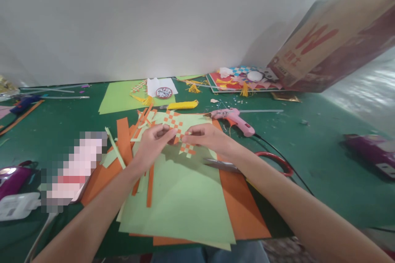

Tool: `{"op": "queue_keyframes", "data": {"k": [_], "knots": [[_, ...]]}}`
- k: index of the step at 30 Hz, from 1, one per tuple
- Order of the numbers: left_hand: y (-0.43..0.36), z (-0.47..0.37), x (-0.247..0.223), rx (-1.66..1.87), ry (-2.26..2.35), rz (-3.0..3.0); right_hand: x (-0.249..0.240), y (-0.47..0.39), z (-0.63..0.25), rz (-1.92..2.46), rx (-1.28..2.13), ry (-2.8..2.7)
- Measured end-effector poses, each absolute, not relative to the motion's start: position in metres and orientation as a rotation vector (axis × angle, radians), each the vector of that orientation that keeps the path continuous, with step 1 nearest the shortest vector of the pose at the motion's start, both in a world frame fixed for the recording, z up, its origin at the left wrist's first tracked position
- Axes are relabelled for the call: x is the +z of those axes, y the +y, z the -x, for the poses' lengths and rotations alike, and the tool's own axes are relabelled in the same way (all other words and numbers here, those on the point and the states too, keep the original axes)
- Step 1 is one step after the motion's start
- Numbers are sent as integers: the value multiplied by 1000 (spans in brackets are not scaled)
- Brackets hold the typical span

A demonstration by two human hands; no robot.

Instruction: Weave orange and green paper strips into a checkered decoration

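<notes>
Between my two hands is a woven paper piece (173,120), checked in orange and pale green. My left hand (157,139) pinches its left side with thumb and fingers. On the other side, my right hand (208,137) grips it with closed fingers, and a checked end hangs below that hand. Both hands are above a stack of pale green paper (182,197) with orange paper (240,205) under it. Orange and green paper strips (150,185) lie loose by my left wrist. Scissors with red handles (274,160) lie partly under my right forearm.
A pink glue gun (237,119) with a black cord lies right of the paper. Behind the hands is a yellow utility knife (182,105). A blurred phone (78,164) is at left, and a large paper bag (333,41) stands back right on the green table (311,139).
</notes>
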State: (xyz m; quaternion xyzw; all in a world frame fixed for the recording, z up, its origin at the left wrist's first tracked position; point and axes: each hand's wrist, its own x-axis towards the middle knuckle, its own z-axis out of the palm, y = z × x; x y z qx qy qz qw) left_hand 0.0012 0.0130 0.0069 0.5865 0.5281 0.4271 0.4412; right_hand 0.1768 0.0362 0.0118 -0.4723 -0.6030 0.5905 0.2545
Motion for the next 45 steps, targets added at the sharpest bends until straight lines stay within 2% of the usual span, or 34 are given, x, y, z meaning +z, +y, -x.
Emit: {"op": "queue_keyframes", "data": {"k": [3, 9, 18, 23, 29, 32, 36, 45], "knots": [[14, -2, 6, 1125, 1281, -1346, 13, 36, -176, 1299, 1581, -1639], [13, -5, 7, 1025, 1261, -1252, 13, 37, -176, 1277, 1589, -1624], [22, 1, 4, 1265, 1081, -758, 11, 37, -178, 1053, 1617, -1555], [22, -2, 1, 1267, 1094, -887, 14, 35, -175, 1070, 1482, -1565], [14, -3, 6, 1008, 1358, -1239, 13, 40, -179, 1138, 1356, -1536], [11, -2, 6, 1101, 1440, -1467, 12, 40, -179, 1159, 1229, -1575], [9, -3, 4, 1259, 1335, -1641, 8, 35, -174, 1099, 1051, -1669], [7, -7, 6, 1146, 1208, -1641, 3, 30, -171, 922, 986, -1844]]}}
